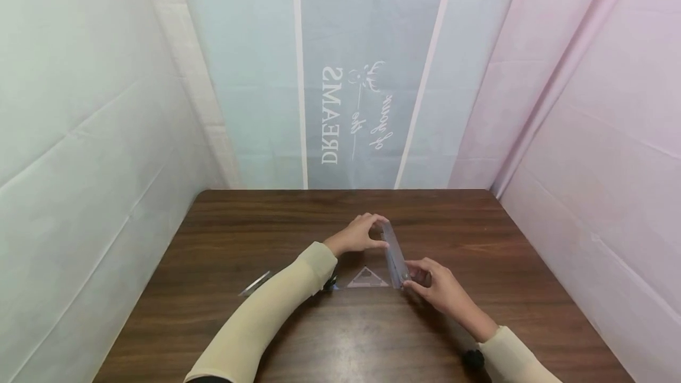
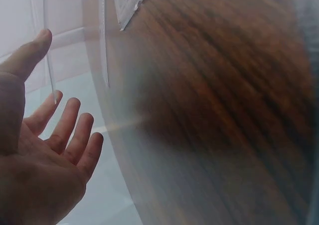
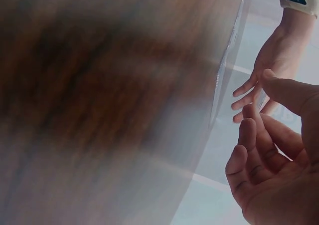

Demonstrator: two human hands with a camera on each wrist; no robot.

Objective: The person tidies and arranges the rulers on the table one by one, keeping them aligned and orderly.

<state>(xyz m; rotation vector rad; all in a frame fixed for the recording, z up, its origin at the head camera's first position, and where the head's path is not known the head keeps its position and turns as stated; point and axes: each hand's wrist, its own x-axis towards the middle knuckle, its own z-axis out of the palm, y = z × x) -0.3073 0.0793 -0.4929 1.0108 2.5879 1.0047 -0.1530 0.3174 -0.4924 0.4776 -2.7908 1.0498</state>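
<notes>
A clear plastic ruler [image 1: 395, 250] is held slanting above the table between both hands. My left hand [image 1: 362, 234] holds its far end, thumb and fingertips at opposite edges. In the left wrist view, the ruler [image 2: 51, 78] shows almost edge-on beside the left hand [image 2: 55, 155]. My right hand [image 1: 438, 285] pinches the near end between thumb and fingers. The right wrist view shows this right hand [image 3: 279, 160] with its fingers bent, the grip there hard to make out. A clear set square [image 1: 367, 278] lies on the table, left of the ruler.
Another clear strip [image 2: 103, 40] lies near the set square in the left wrist view. A shiny clear piece [image 1: 256, 283] lies left of the left sleeve [image 1: 282, 300], which partly hides it. Fabric walls [image 1: 351, 28] enclose the brown wooden table [image 1: 452, 211].
</notes>
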